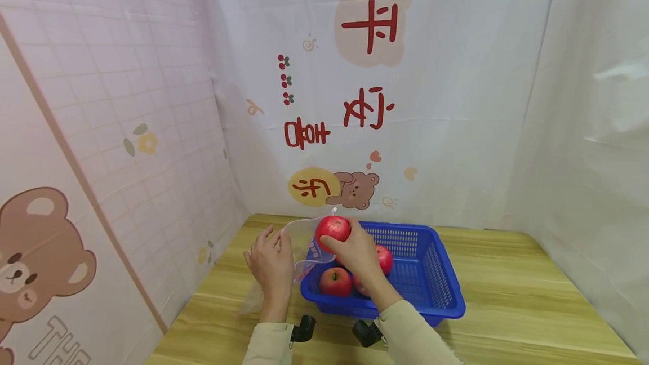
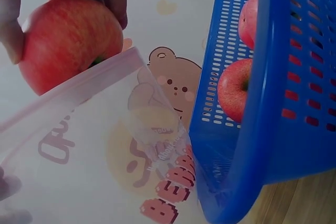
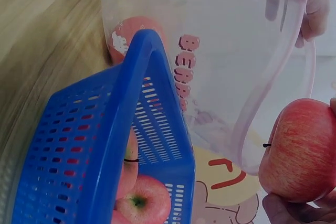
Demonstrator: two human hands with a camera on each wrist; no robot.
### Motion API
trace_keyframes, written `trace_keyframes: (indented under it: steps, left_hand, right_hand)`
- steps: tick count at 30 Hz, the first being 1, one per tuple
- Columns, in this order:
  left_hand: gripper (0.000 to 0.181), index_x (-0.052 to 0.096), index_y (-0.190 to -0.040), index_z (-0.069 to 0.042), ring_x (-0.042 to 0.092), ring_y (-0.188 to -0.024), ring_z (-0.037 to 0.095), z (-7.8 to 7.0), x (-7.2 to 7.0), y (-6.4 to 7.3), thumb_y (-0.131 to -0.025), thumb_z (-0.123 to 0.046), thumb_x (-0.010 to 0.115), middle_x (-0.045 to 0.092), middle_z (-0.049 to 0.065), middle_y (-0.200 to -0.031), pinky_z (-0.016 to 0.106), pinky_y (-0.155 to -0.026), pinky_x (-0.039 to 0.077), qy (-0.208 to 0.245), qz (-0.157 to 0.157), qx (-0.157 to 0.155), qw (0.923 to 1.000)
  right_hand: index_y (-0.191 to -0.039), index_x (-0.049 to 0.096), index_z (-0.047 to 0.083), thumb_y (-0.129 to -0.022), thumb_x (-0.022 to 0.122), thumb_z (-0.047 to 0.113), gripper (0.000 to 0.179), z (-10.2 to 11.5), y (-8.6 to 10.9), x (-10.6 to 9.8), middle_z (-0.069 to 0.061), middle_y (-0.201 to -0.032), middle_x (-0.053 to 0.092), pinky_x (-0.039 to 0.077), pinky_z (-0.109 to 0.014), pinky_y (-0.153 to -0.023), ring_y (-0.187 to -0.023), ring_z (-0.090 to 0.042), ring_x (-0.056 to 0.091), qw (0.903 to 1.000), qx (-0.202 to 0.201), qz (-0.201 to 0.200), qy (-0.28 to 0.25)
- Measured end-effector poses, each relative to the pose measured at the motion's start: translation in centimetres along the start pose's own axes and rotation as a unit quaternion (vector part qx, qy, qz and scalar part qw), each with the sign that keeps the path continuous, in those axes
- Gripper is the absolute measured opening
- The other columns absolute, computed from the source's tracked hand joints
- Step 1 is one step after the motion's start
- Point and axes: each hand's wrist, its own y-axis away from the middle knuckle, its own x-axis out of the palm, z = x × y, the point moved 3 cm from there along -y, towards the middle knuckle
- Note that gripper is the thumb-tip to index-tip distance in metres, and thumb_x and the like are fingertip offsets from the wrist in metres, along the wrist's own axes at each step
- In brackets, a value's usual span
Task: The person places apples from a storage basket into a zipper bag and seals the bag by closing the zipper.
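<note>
My left hand (image 1: 274, 258) grips the rim of a clear plastic bag (image 2: 100, 145) with a pinkish edge strip and red lettering. The bag's mouth gapes to the right. My right hand (image 1: 357, 249) holds a red apple (image 1: 333, 232) at that mouth, thumb on the near side. In the right wrist view the apple (image 3: 302, 150) has its stem facing the bag opening. Beneath the right hand sits a blue plastic basket (image 1: 448, 263) with several apples, one apple (image 1: 336, 282) at its near left corner. The right forearm hides part of them.
A wood-grain table (image 1: 512, 292) bears the basket. White printed cloth (image 1: 446, 100) hangs behind and at both sides. Black wrist mounts (image 1: 304, 329) sit by both sleeves. A red patch (image 3: 139, 32) shows by the bag's far end; cannot tell whether it is printed.
</note>
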Motion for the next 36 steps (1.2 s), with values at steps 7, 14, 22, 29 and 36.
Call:
trace_keyframes:
  steps: [7, 14, 22, 29, 36]
  left_hand:
    - [0.023, 0.080, -0.094, -0.003, 0.062, -0.110, 0.039, 0.0, -0.1, 0.0, -0.093, -0.020, 0.066, 0.071, 0.012, -0.113, 0.076, -0.104, 0.016, -0.004, 0.014, -0.011, 0.9998]
    - [0.021, 0.080, -0.091, -0.003, 0.062, -0.109, 0.040, -0.3, 0.1, 0.3, -0.092, -0.019, 0.066, 0.071, 0.013, -0.112, 0.077, -0.103, 0.017, -0.007, 0.015, -0.004, 0.9999]
    - [0.022, 0.080, -0.091, -0.004, 0.062, -0.109, 0.040, -0.3, 0.2, 0.4, -0.093, -0.019, 0.065, 0.071, 0.013, -0.112, 0.077, -0.103, 0.016, -0.005, 0.019, -0.007, 0.9998]
    - [0.022, 0.081, -0.092, -0.005, 0.062, -0.111, 0.039, -0.2, 0.5, 0.6, -0.093, -0.020, 0.064, 0.071, 0.012, -0.114, 0.077, -0.103, 0.016, -0.005, 0.020, -0.006, 0.9998]
    - [0.021, 0.080, -0.092, -0.004, 0.062, -0.109, 0.040, -0.3, 0.7, 0.7, -0.093, -0.019, 0.065, 0.071, 0.013, -0.112, 0.077, -0.103, 0.017, -0.010, 0.017, 0.003, 0.9998]
  right_hand:
    - [-0.140, 0.051, 0.014, -0.080, 0.078, 0.046, 0.073, 0.4, 0.1, 0.6, -0.007, -0.123, 0.065, 0.054, -0.049, -0.087, -0.106, -0.027, 0.063, 1.0000, -0.003, 0.000, 0.000]
    - [-0.144, 0.048, 0.010, -0.079, 0.079, 0.043, 0.079, 0.4, -0.1, 1.4, -0.012, -0.128, 0.062, 0.054, -0.052, -0.086, -0.110, -0.032, 0.062, 0.9995, -0.027, -0.002, 0.017]
    - [-0.142, 0.049, 0.004, -0.076, 0.081, 0.042, 0.082, 0.5, 0.0, 2.9, -0.017, -0.122, 0.056, 0.054, -0.054, -0.084, -0.107, -0.035, 0.059, 0.9973, -0.035, -0.016, 0.063]
    - [-0.139, 0.053, 0.002, -0.074, 0.081, 0.044, 0.082, 0.8, 0.0, 4.0, -0.019, -0.120, 0.058, 0.055, -0.054, -0.082, -0.103, -0.035, 0.061, 0.9903, -0.063, -0.020, 0.122]
    - [-0.136, 0.054, 0.002, -0.072, 0.083, 0.041, 0.080, 0.4, -0.2, 4.6, -0.021, -0.122, 0.058, 0.053, -0.058, -0.082, -0.105, -0.038, 0.061, 0.9913, -0.052, -0.016, 0.120]
